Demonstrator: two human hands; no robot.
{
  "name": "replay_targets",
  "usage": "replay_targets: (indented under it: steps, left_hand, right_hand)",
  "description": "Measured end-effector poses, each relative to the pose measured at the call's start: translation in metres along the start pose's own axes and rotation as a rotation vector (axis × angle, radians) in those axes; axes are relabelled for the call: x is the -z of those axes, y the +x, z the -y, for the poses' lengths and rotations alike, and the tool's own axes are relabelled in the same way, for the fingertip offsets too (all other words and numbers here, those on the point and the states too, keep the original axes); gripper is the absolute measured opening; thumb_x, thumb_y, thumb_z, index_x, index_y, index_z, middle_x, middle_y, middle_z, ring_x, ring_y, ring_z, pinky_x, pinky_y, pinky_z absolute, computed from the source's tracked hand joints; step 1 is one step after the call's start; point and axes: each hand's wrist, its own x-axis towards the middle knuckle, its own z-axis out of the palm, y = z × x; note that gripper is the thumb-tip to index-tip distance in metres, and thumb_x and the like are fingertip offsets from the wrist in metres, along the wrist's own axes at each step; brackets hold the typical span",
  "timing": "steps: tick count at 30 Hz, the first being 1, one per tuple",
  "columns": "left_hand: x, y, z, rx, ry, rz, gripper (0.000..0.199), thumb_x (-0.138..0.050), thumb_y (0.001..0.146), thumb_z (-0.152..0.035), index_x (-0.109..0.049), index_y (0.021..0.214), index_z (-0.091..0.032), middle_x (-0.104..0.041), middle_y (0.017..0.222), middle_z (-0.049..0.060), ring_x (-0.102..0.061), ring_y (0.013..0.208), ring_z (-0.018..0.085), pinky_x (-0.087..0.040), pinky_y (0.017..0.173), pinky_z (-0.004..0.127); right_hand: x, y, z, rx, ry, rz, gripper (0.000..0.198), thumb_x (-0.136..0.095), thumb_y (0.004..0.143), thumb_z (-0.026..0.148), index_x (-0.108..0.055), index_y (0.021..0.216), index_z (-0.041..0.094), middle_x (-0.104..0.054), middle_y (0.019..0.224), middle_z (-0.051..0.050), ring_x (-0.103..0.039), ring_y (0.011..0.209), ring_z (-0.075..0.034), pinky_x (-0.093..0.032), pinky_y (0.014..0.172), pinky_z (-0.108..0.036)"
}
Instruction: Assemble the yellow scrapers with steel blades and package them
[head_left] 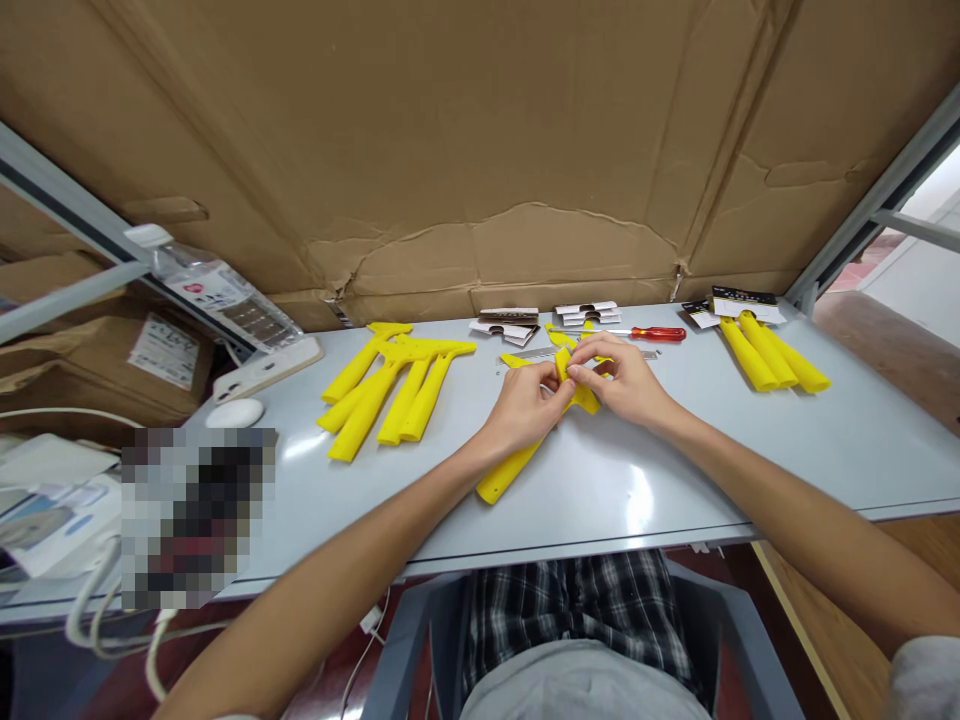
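Observation:
A yellow plastic scraper handle [513, 474] lies slanted under my hands, its round end toward the table's front edge. My left hand [525, 405] is closed around its upper part. My right hand [616, 375] pinches at the same head end, thumb and fingertips pressed together there; whether a small part sits between them is hidden. Just behind my hands lie thin metal blades [534, 354] and loose yellow pieces [559, 336]. A screwdriver with a red handle [658, 334] rests beyond my right hand.
Several yellow handles [367, 410] lie in a pile at left. More yellow handles with black cards [765, 350] lie at right. Folded cards [510, 325] sit at the back before a cardboard sheet [487, 150]. A bottle [217, 290], power strip [266, 368] and white mouse [235, 413] are at far left.

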Motion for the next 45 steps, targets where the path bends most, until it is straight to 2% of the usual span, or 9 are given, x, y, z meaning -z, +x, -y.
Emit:
replay_targets:
  steps: [7, 13, 16, 19, 24, 29, 32, 38, 45]
  left_hand:
    - [0.001, -0.002, -0.005, 0.005, 0.007, 0.004, 0.031, -0.058, 0.094, -0.043, -0.064, 0.075, -0.019, -0.071, 0.076, 0.003, -0.064, 0.062, 0.016, -0.049, 0.059, 0.027]
    - [0.001, -0.002, -0.006, 0.024, -0.008, 0.016, 0.030, -0.058, 0.095, -0.043, -0.065, 0.077, -0.019, -0.071, 0.077, 0.003, -0.063, 0.060, 0.016, -0.048, 0.058, 0.027]
    - [0.001, -0.003, -0.007, -0.001, 0.022, 0.004, 0.029, -0.058, 0.095, -0.040, -0.064, 0.075, -0.019, -0.071, 0.075, 0.003, -0.065, 0.065, 0.017, -0.049, 0.061, 0.027]
    - [0.001, -0.004, -0.010, -0.043, 0.067, -0.013, 0.027, -0.058, 0.094, -0.037, -0.064, 0.075, -0.019, -0.072, 0.076, 0.003, -0.065, 0.069, 0.017, -0.048, 0.065, 0.028]
    - [0.002, -0.005, -0.012, -0.037, 0.066, -0.002, 0.025, -0.059, 0.093, -0.036, -0.066, 0.077, -0.019, -0.072, 0.077, 0.003, -0.064, 0.067, 0.017, -0.047, 0.063, 0.029]
    - [0.003, -0.004, -0.009, -0.010, 0.008, 0.010, 0.026, -0.059, 0.094, -0.039, -0.067, 0.080, -0.019, -0.073, 0.078, 0.004, -0.065, 0.064, 0.017, -0.049, 0.062, 0.029]
    - [0.002, -0.004, -0.008, -0.003, -0.013, 0.018, 0.027, -0.060, 0.094, -0.040, -0.065, 0.078, -0.020, -0.073, 0.076, 0.003, -0.065, 0.063, 0.017, -0.049, 0.061, 0.029]
    - [0.001, -0.004, -0.007, -0.014, 0.012, 0.008, 0.028, -0.061, 0.093, -0.041, -0.063, 0.075, -0.020, -0.073, 0.077, 0.004, -0.066, 0.064, 0.018, -0.050, 0.060, 0.029]
    - [0.001, -0.004, -0.007, 0.014, -0.010, 0.025, 0.029, -0.061, 0.093, -0.040, -0.059, 0.072, -0.020, -0.071, 0.072, 0.003, -0.066, 0.062, 0.018, -0.049, 0.057, 0.028]
  right_hand:
    - [0.001, -0.002, 0.004, 0.086, -0.079, -0.002, 0.018, -0.070, 0.090, 0.037, -0.077, 0.094, 0.021, -0.066, 0.113, -0.010, -0.063, 0.107, -0.021, -0.055, 0.080, -0.034]
    - [0.003, -0.003, 0.008, 0.108, -0.108, 0.006, 0.016, -0.069, 0.091, 0.036, -0.078, 0.092, 0.022, -0.068, 0.116, -0.009, -0.064, 0.110, -0.022, -0.054, 0.084, -0.038]
    - [0.003, -0.002, 0.009, 0.103, -0.106, 0.001, 0.015, -0.070, 0.090, 0.035, -0.077, 0.092, 0.022, -0.069, 0.116, -0.009, -0.064, 0.111, -0.022, -0.054, 0.083, -0.037]
    - [0.003, -0.001, 0.009, 0.015, -0.012, -0.013, 0.015, -0.074, 0.085, 0.033, -0.075, 0.095, 0.021, -0.070, 0.113, -0.007, -0.064, 0.110, -0.021, -0.054, 0.081, -0.034]
    - [0.004, 0.002, 0.008, -0.197, 0.255, 0.033, 0.032, -0.085, 0.074, 0.038, -0.069, 0.092, 0.017, -0.071, 0.100, -0.005, -0.067, 0.094, -0.017, -0.054, 0.080, -0.031]
    - [0.004, 0.003, 0.007, -0.260, 0.423, 0.065, 0.036, -0.083, 0.077, 0.045, -0.068, 0.095, 0.017, -0.072, 0.101, -0.006, -0.067, 0.090, -0.014, -0.055, 0.084, -0.031]
    - [0.004, 0.003, 0.006, -0.286, 0.454, 0.056, 0.040, -0.085, 0.074, 0.042, -0.066, 0.100, 0.018, -0.073, 0.102, -0.005, -0.067, 0.087, -0.013, -0.054, 0.080, -0.029]
    - [0.003, 0.003, 0.008, -0.365, 0.435, 0.083, 0.052, -0.088, 0.069, 0.041, -0.061, 0.107, 0.020, -0.073, 0.090, -0.003, -0.066, 0.075, -0.014, -0.054, 0.076, -0.031]
    - [0.002, 0.003, 0.009, -0.361, 0.407, 0.065, 0.055, -0.090, 0.064, 0.037, -0.061, 0.107, 0.019, -0.073, 0.088, -0.002, -0.068, 0.079, -0.015, -0.055, 0.078, -0.031]
